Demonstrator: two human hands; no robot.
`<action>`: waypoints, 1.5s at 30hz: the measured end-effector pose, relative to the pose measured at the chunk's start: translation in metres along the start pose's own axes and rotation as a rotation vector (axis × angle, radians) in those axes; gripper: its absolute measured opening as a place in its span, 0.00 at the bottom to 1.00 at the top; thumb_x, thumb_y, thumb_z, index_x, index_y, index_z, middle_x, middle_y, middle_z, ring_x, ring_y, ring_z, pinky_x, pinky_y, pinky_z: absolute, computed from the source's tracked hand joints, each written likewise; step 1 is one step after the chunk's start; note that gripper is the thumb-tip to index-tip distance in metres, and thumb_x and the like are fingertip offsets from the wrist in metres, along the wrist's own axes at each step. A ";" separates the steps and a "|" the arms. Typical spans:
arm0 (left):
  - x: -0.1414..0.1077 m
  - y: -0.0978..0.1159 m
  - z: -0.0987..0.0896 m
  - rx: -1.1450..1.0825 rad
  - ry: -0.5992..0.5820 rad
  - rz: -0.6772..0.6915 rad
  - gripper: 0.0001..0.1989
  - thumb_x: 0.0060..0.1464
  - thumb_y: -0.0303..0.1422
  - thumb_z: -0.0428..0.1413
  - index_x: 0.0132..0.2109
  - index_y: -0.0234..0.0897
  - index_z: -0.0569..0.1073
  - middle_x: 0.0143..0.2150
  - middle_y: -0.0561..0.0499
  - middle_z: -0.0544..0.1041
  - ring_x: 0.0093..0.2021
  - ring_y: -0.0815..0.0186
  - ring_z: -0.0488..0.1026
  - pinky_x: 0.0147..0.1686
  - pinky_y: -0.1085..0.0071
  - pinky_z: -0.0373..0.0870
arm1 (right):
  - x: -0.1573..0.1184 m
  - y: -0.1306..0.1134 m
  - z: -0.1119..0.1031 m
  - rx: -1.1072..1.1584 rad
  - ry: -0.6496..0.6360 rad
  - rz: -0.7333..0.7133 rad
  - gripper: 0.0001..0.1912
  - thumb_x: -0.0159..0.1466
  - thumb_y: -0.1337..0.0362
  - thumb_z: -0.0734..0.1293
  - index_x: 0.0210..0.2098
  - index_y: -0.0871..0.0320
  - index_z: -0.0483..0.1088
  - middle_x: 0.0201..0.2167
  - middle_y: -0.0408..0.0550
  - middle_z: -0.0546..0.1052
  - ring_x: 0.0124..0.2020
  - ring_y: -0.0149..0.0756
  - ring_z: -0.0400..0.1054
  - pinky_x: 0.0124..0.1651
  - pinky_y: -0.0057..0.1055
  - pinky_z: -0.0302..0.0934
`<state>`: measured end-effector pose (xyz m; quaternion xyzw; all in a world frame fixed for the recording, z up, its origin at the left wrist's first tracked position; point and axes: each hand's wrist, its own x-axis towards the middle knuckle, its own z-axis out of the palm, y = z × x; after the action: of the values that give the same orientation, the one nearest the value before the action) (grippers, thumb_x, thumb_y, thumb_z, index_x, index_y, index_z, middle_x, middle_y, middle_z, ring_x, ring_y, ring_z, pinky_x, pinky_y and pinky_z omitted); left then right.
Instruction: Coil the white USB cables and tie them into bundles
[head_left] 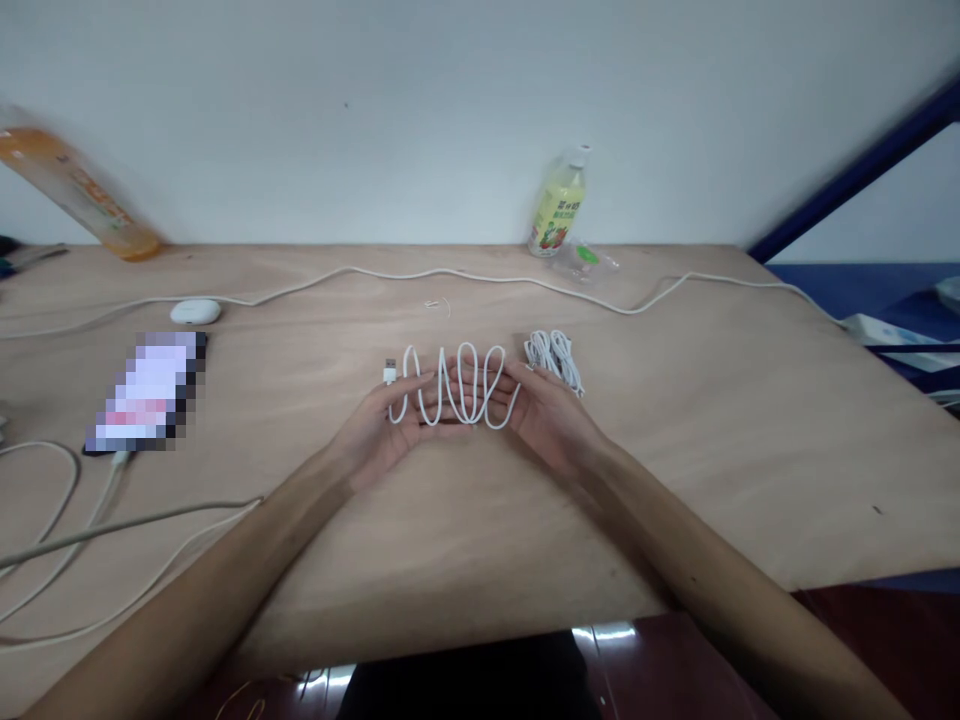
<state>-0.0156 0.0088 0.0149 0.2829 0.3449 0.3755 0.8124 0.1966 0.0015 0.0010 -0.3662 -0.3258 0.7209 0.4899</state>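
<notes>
A white USB cable (471, 420) lies in loose loops across both my palms, above the middle of the table. My left hand (386, 425) supports its left end, thumb over the cable, with the USB plug (390, 370) sticking up beside the thumb. My right hand (547, 415) holds the other end between thumb and fingers; that end is hidden. The fingers of both hands reach toward each other beneath the loops. Just behind my right hand, bundled white cables (553, 352) rest on the table, partly covered by the hand.
A phone (146, 390) with a cable plugged in and a white earbud case (196, 311) lie on the left. A long white cord (465, 275) crosses the table's back. An orange drink bottle (90, 200) and a yellow-green bottle (558, 205) stand by the wall. A small twist tie (433, 304) lies mid-table.
</notes>
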 end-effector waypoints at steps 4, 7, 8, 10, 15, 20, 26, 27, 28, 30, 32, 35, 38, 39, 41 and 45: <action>0.001 -0.001 -0.001 0.017 -0.040 0.008 0.19 0.70 0.31 0.57 0.63 0.30 0.80 0.55 0.33 0.87 0.53 0.47 0.87 0.59 0.46 0.82 | 0.000 0.000 0.001 -0.001 -0.006 0.034 0.13 0.74 0.54 0.71 0.46 0.56 0.83 0.53 0.57 0.88 0.55 0.47 0.83 0.61 0.44 0.76; 0.001 -0.002 -0.001 0.048 -0.060 0.014 0.19 0.71 0.32 0.57 0.64 0.30 0.80 0.56 0.33 0.87 0.53 0.47 0.86 0.59 0.46 0.81 | 0.001 0.000 0.001 -0.044 -0.007 0.021 0.16 0.74 0.51 0.70 0.45 0.55 0.83 0.52 0.57 0.88 0.56 0.49 0.82 0.60 0.46 0.75; 0.001 -0.003 -0.001 0.056 -0.063 0.013 0.19 0.71 0.32 0.57 0.64 0.30 0.80 0.56 0.33 0.87 0.53 0.47 0.86 0.59 0.45 0.81 | 0.001 0.000 0.001 -0.064 -0.010 0.013 0.17 0.73 0.48 0.69 0.45 0.55 0.83 0.51 0.57 0.88 0.56 0.50 0.82 0.60 0.47 0.75; 0.001 -0.003 -0.001 0.066 -0.061 0.011 0.19 0.70 0.32 0.58 0.64 0.30 0.79 0.57 0.33 0.86 0.53 0.47 0.87 0.58 0.45 0.82 | 0.001 0.001 0.001 -0.112 -0.015 0.000 0.21 0.72 0.44 0.69 0.45 0.55 0.83 0.51 0.57 0.88 0.54 0.51 0.82 0.57 0.46 0.74; 0.001 -0.005 -0.001 0.094 -0.038 0.028 0.18 0.68 0.31 0.61 0.61 0.29 0.80 0.53 0.33 0.88 0.53 0.47 0.87 0.57 0.47 0.82 | 0.001 0.006 0.003 -0.205 -0.003 -0.022 0.28 0.70 0.36 0.69 0.46 0.54 0.82 0.48 0.54 0.87 0.47 0.49 0.81 0.49 0.42 0.73; 0.001 -0.011 -0.001 0.122 -0.051 0.044 0.22 0.64 0.31 0.66 0.62 0.32 0.80 0.54 0.36 0.88 0.52 0.50 0.87 0.58 0.50 0.81 | 0.001 0.010 0.007 -0.203 -0.018 0.000 0.28 0.69 0.36 0.69 0.48 0.54 0.82 0.45 0.53 0.87 0.47 0.49 0.81 0.48 0.43 0.74; -0.003 -0.018 0.002 0.139 -0.149 0.024 0.21 0.58 0.32 0.72 0.58 0.35 0.81 0.58 0.38 0.86 0.54 0.52 0.85 0.59 0.54 0.80 | -0.001 0.014 0.010 -0.240 -0.028 0.017 0.29 0.72 0.38 0.67 0.60 0.50 0.81 0.51 0.50 0.86 0.45 0.44 0.79 0.42 0.36 0.73; -0.004 -0.019 0.003 0.147 -0.158 0.018 0.21 0.57 0.32 0.72 0.57 0.35 0.81 0.57 0.39 0.86 0.53 0.53 0.85 0.58 0.55 0.80 | -0.001 0.016 0.010 -0.253 -0.038 0.018 0.30 0.72 0.38 0.67 0.62 0.49 0.80 0.51 0.50 0.85 0.44 0.43 0.78 0.40 0.36 0.72; -0.005 -0.019 0.003 0.156 -0.163 0.011 0.21 0.56 0.32 0.73 0.56 0.35 0.81 0.56 0.40 0.86 0.51 0.55 0.86 0.57 0.55 0.80 | -0.002 0.017 0.010 -0.269 -0.051 0.014 0.31 0.72 0.37 0.66 0.64 0.48 0.79 0.51 0.50 0.85 0.43 0.43 0.78 0.39 0.35 0.72; -0.008 -0.019 0.005 0.170 -0.175 -0.006 0.23 0.54 0.31 0.75 0.55 0.36 0.81 0.53 0.43 0.86 0.48 0.58 0.85 0.55 0.57 0.82 | -0.004 0.020 0.011 -0.313 -0.067 -0.017 0.31 0.74 0.36 0.64 0.66 0.47 0.78 0.51 0.50 0.84 0.44 0.44 0.78 0.39 0.36 0.72; -0.010 -0.019 0.007 0.185 -0.185 -0.025 0.24 0.52 0.30 0.76 0.54 0.37 0.79 0.48 0.46 0.86 0.45 0.61 0.84 0.50 0.60 0.83 | -0.008 0.022 0.012 -0.385 -0.059 -0.074 0.31 0.75 0.37 0.63 0.66 0.45 0.77 0.53 0.50 0.82 0.48 0.45 0.77 0.42 0.38 0.74; -0.012 -0.019 0.008 0.240 -0.197 -0.042 0.26 0.52 0.30 0.76 0.54 0.38 0.76 0.41 0.51 0.84 0.39 0.64 0.83 0.45 0.63 0.83 | -0.015 0.024 0.017 -0.515 -0.044 -0.147 0.29 0.76 0.38 0.63 0.67 0.44 0.76 0.57 0.51 0.79 0.48 0.45 0.76 0.41 0.39 0.75; -0.010 -0.021 0.007 0.335 -0.204 0.001 0.25 0.52 0.31 0.76 0.52 0.38 0.75 0.37 0.56 0.80 0.33 0.67 0.79 0.38 0.66 0.83 | -0.021 0.025 0.023 -0.496 -0.134 -0.089 0.31 0.79 0.39 0.56 0.74 0.43 0.68 0.53 0.52 0.78 0.34 0.40 0.74 0.31 0.40 0.74; -0.009 -0.021 0.007 0.366 -0.208 0.026 0.23 0.51 0.32 0.76 0.50 0.38 0.75 0.35 0.57 0.78 0.32 0.69 0.77 0.34 0.69 0.81 | -0.022 0.025 0.025 -0.516 -0.147 -0.110 0.31 0.80 0.40 0.56 0.74 0.44 0.67 0.52 0.52 0.77 0.33 0.39 0.74 0.32 0.41 0.74; -0.007 -0.022 0.006 0.423 -0.222 0.067 0.20 0.51 0.34 0.76 0.43 0.37 0.74 0.31 0.59 0.73 0.28 0.71 0.72 0.27 0.74 0.76 | -0.022 0.026 0.025 -0.637 -0.122 -0.255 0.28 0.80 0.43 0.56 0.71 0.46 0.70 0.51 0.52 0.77 0.41 0.43 0.77 0.44 0.46 0.77; -0.008 -0.020 0.008 0.531 -0.273 0.020 0.16 0.57 0.35 0.71 0.40 0.39 0.70 0.21 0.64 0.68 0.17 0.75 0.61 0.17 0.78 0.66 | -0.019 0.025 0.019 -0.909 -0.051 -0.559 0.22 0.81 0.51 0.58 0.66 0.52 0.72 0.50 0.52 0.78 0.53 0.46 0.74 0.61 0.50 0.70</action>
<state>-0.0051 -0.0105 0.0080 0.5370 0.3156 0.2386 0.7451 0.1733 -0.0265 -0.0062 -0.4230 -0.7021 0.3578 0.4474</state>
